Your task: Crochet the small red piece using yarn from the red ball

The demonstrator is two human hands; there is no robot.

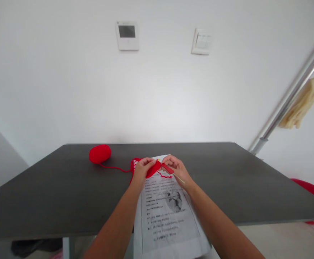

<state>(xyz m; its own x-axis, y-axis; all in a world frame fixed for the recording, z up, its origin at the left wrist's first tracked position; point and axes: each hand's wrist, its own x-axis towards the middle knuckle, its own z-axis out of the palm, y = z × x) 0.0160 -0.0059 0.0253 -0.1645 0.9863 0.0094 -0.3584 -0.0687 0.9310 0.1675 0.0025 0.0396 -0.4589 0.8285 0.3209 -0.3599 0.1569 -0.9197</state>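
Note:
Between my hands is a small piece of red crochet work (153, 170). My left hand (143, 170) pinches it at its upper edge, thumb on top. My right hand (178, 168) is closed around a crochet hook with a red grip (167, 168), whose pale shaft end slants down toward the wrist. The hook's tip meets the work near my left thumb. A short red yarn tail (164, 176) dangles below. Loose red yarn (134, 164) bunches beside my left hand and runs left to a red yarn ball (100, 154).
A printed sheet (162, 223) with text and a grey picture lies under my hands and hangs over the front edge of the dark table (65, 190). Behind stands a white wall with a panel (127, 35) and a switch (201, 41). A metal pole (289, 91) leans at right.

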